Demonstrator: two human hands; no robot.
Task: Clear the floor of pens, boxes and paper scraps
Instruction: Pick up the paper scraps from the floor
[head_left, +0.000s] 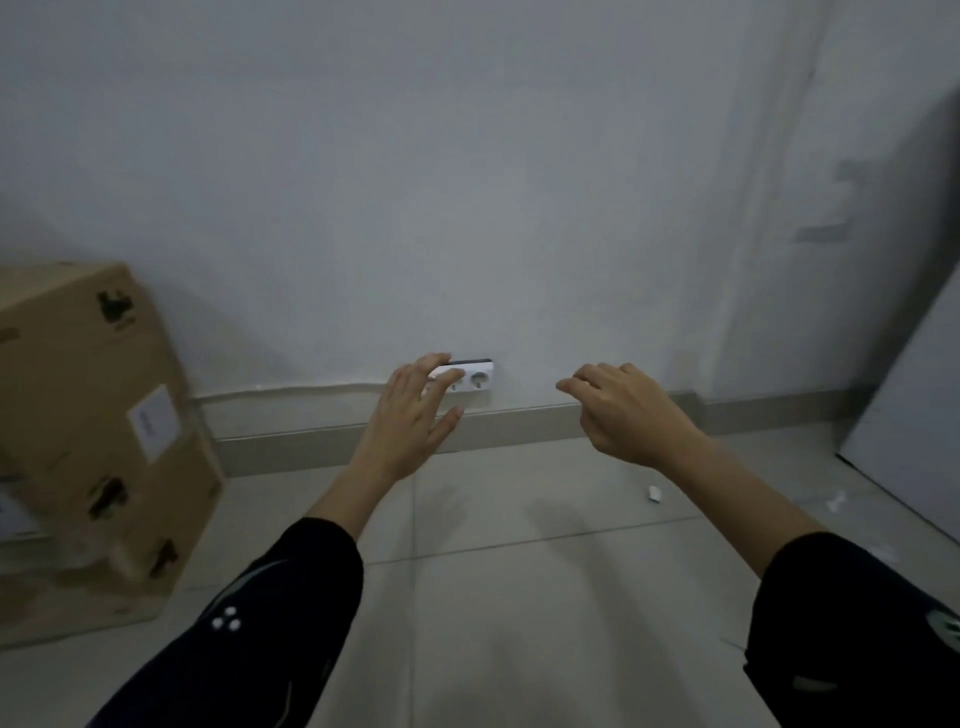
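Hovering over floor (519, 597), left hand (410, 421) spread, empty, right hand (623, 410) loosely curled, empty; cardboard box (88, 415) at left edge, 1 paper scrap (654, 493) right, tiles between

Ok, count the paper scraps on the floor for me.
2. One paper scrap lies on the tiles just right of the right forearm; the second scrap lies further right, beside the leaning white board. More may be hidden or too blurred along that board.

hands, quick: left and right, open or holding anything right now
left hand: open, fingers spread, holding nothing.
right hand: open, fingers loosely curled, holding nothing.
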